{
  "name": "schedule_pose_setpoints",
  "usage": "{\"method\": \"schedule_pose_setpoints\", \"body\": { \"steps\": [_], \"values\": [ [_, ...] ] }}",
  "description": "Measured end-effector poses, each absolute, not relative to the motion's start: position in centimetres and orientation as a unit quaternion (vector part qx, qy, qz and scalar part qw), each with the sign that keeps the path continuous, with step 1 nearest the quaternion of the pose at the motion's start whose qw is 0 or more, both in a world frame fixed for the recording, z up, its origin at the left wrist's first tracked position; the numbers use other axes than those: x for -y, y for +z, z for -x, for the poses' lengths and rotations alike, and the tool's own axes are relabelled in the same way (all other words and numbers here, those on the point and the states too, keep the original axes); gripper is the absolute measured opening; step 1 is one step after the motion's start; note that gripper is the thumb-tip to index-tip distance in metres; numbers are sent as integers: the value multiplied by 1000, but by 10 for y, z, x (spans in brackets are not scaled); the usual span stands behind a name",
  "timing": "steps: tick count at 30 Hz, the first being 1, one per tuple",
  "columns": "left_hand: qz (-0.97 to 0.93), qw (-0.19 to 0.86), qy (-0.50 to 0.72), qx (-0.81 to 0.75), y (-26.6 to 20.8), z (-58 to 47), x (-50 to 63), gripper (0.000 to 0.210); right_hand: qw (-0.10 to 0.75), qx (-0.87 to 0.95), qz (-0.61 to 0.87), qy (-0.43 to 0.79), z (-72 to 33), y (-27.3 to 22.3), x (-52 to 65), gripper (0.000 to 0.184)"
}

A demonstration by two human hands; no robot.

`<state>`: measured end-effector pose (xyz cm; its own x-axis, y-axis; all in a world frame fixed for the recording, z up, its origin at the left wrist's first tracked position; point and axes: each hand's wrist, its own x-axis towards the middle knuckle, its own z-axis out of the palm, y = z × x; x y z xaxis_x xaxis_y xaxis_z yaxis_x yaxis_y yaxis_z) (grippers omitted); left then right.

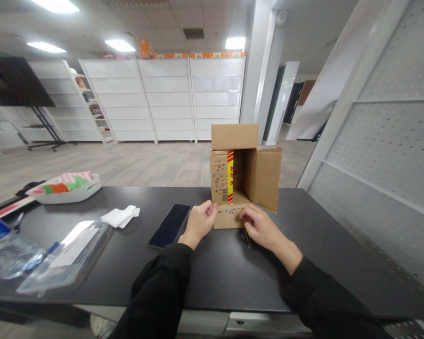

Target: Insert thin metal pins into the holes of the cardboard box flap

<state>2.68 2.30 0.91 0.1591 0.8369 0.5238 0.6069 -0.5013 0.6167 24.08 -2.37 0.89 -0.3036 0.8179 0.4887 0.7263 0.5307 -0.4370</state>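
Watching cardboard box [249, 176] near far edge of surface [321, 230] | left hand [199, 220], right hand [263, 227] curled, I can't tell grasps | hard push could topple it

A plastic bottle [12, 252] is showing at eight o'clock, a white basket [70, 195] resting at nine, a screen [17, 84] standing at ten.

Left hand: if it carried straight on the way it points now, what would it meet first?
Most likely the cardboard box, near its lower left front corner. The left hand already overlaps that edge in the head view, so whether they touch is unclear.
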Motion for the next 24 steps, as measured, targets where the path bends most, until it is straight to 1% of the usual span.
{"method": "schedule_pose_setpoints", "body": {
  "steps": [5,14,18,24],
  "values": [
    [-748,133,433,-485,9,-26,-22,39,281,839,459,80,-240,16,35,27],
    [-750,127,434,-482,8,-27,-23,39,218,856,459,101,-236,18,43,31],
    [-750,125,435,-481,7,-26,-23,40,202,859,457,113,-233,19,45,31],
    [-751,125,435,-481,7,-26,-23,40,201,862,451,113,-231,18,46,28]
  ]
}}
